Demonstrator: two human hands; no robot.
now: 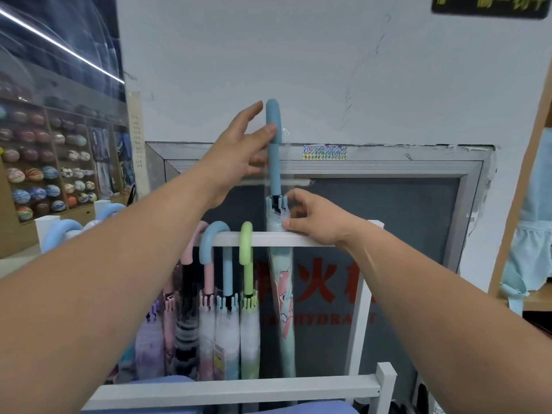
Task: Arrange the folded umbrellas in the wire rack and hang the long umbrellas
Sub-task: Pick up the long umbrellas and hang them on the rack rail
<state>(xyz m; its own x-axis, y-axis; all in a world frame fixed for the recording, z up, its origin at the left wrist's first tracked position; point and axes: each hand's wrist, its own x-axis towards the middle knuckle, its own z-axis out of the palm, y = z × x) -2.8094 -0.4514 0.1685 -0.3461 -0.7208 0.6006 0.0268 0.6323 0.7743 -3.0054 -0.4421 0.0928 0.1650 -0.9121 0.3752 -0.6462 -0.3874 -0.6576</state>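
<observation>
A long umbrella with a blue hooked handle (273, 150) stands upright, its handle well above the white rail (268, 239) and its wrapped canopy (282, 294) hanging behind it. My left hand (239, 150) touches the handle with thumb and fingertips, the other fingers spread straight. My right hand (313, 218) pinches the top of the canopy just above the rail. Three long umbrellas hang by their hooks on the rail: a blue-handled one (213, 237), a green-handled one (247, 249) and a pink-handled one (192, 249).
The white rack frame has a lower front bar (239, 389) and a right post (360, 309). Behind it is a grey fire-hydrant cabinet door (388, 234) with red lettering. Shelves of balls (44, 174) stand at the left. More blue handles (64, 230) are at the left.
</observation>
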